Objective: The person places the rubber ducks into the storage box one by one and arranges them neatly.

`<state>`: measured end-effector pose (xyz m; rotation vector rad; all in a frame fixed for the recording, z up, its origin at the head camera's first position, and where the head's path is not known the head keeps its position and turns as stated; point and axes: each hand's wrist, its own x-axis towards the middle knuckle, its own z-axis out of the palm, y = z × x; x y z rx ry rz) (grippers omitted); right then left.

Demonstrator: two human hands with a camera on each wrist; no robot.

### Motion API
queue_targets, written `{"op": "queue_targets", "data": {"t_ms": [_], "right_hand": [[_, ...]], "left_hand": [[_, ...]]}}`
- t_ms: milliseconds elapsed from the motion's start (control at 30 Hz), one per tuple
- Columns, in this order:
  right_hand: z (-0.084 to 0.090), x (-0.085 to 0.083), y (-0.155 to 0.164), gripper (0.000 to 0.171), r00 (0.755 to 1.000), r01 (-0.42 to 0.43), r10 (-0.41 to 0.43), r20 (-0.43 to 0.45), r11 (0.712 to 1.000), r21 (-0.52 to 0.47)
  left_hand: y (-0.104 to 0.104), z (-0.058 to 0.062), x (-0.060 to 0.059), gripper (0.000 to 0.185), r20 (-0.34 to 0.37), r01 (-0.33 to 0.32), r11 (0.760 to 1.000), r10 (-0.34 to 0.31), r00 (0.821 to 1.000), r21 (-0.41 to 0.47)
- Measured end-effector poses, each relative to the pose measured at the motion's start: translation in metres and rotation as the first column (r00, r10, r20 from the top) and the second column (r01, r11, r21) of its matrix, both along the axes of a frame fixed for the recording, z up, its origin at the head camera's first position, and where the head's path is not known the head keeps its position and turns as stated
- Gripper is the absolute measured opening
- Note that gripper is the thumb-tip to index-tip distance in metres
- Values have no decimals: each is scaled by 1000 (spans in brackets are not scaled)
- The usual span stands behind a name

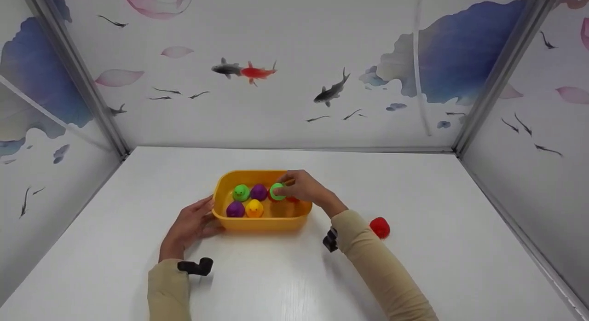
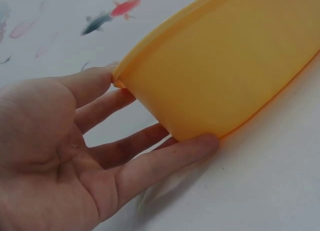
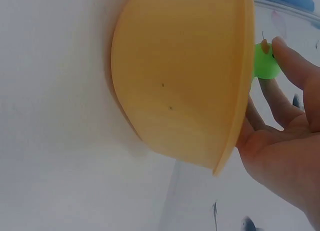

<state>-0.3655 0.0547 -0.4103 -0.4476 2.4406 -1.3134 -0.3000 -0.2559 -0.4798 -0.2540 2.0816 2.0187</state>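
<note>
A yellow plastic tub (image 1: pixel 267 222) stands mid-table. Inside it lie a green toy duck (image 1: pixel 240 192), two purple ones (image 1: pixel 258 192) (image 1: pixel 235 209) and an orange-yellow one (image 1: pixel 254 208). My right hand (image 1: pixel 286 188) reaches over the tub's far right corner and pinches another green duck (image 1: pixel 277 191) just above the others; the right wrist view shows a fingertip (image 3: pixel 292 61) on this green duck (image 3: pixel 265 61) beyond the tub's rim (image 3: pixel 245 66). My left hand (image 1: pixel 208 215) rests flat against the tub's left end, straight fingers (image 2: pixel 100 86) touching its wall (image 2: pixel 225 66).
A red toy duck (image 1: pixel 380 227) lies on the white table (image 1: pixel 414 275) to the right of my right forearm. Something red (image 1: pixel 292 200) shows under my right hand inside the tub. Printed panels wall the table in at the back and on both sides.
</note>
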Motion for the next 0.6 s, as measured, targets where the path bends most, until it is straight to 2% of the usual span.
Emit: {"op": "queue_targets", "data": {"t_ms": [100, 267, 400, 600], "right_hand": [[-3, 4, -5, 29, 1000, 2, -2, -30, 1000, 12], [-5, 9, -12, 25, 998, -21, 28, -62, 994, 108], [-7, 13, -19, 22, 999, -17, 23, -32, 986, 167], [-14, 18, -28, 17, 999, 21, -26, 28, 986, 168]], "left_hand": [[0, 1, 0, 61, -6, -3, 1000, 3, 1000, 23], [-1, 2, 0, 61, -19, 7, 999, -6, 1000, 52], [0, 3, 0, 61, -20, 8, 999, -7, 1000, 41], [-1, 3, 1, 61, -6, 3, 999, -3, 1000, 38]]}}
